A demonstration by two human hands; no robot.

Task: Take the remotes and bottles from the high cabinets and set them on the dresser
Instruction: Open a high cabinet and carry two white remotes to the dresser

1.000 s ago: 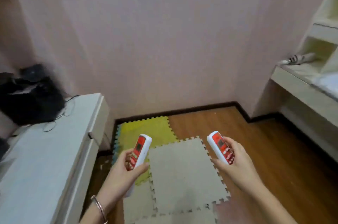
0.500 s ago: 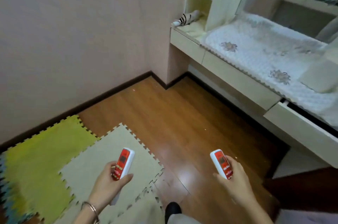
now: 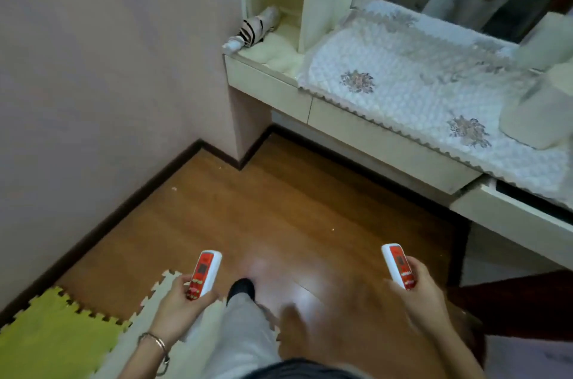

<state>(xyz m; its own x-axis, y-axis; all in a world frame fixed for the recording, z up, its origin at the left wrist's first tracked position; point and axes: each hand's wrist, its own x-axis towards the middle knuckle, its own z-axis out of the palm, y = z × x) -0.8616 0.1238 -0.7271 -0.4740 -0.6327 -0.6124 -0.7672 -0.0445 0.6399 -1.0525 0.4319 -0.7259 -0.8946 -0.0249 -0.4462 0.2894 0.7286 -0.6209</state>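
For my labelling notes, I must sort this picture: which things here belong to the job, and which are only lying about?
Job: left remote, left hand, right remote, right hand, dresser.
Lying about: folded umbrella, foam mats, lace cloth.

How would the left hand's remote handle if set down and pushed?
Probably stiff: the remote juts straight past the left hand without sagging. Likely light, since a loose grip carries it. Its flat slab shape should slide, not roll.
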